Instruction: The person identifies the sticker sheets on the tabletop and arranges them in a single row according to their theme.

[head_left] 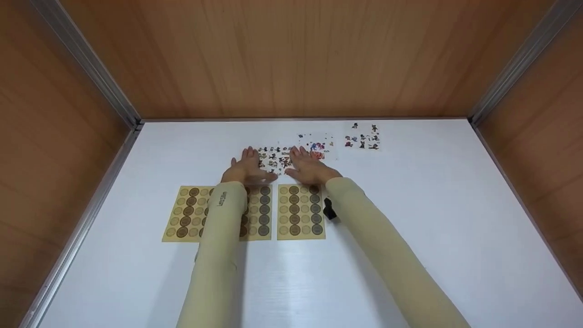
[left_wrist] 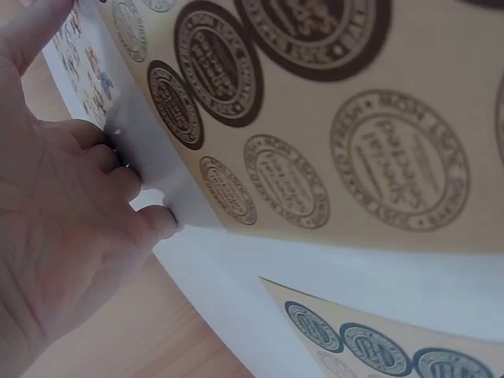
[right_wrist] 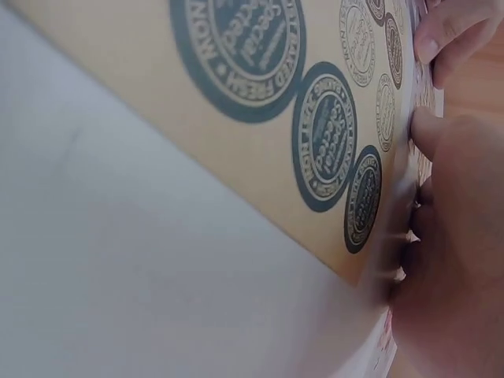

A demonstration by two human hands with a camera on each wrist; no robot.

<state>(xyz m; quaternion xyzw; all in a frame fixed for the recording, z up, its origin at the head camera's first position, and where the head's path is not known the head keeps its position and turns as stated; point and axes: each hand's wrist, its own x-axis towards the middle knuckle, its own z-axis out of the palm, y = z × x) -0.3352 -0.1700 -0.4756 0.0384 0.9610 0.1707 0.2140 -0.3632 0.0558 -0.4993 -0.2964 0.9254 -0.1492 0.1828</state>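
A white sticker sheet (head_left: 273,157) printed with small colourful figures lies flat on the white table, between both hands. The left hand (head_left: 246,168) rests at its left edge, palm down with fingers extended away from the body. On the sheet's right side, the right hand (head_left: 312,168) presses down with straight fingers, its thumb toward the left one. Just below the hands lie brown kraft sheets of round stickers, one (head_left: 300,212) under the right wrist and more (head_left: 258,212) partly hidden by the left sleeve. In the left wrist view the round stickers (left_wrist: 398,161) read "Special Selected".
Two more figure sticker sheets lie to the right, one (head_left: 330,141) partly behind the right hand and another (head_left: 364,136) farther off. A small black object (head_left: 329,209) shows beside the right sleeve. Wooden panels (head_left: 291,59) with metal edging enclose the table (head_left: 455,205).
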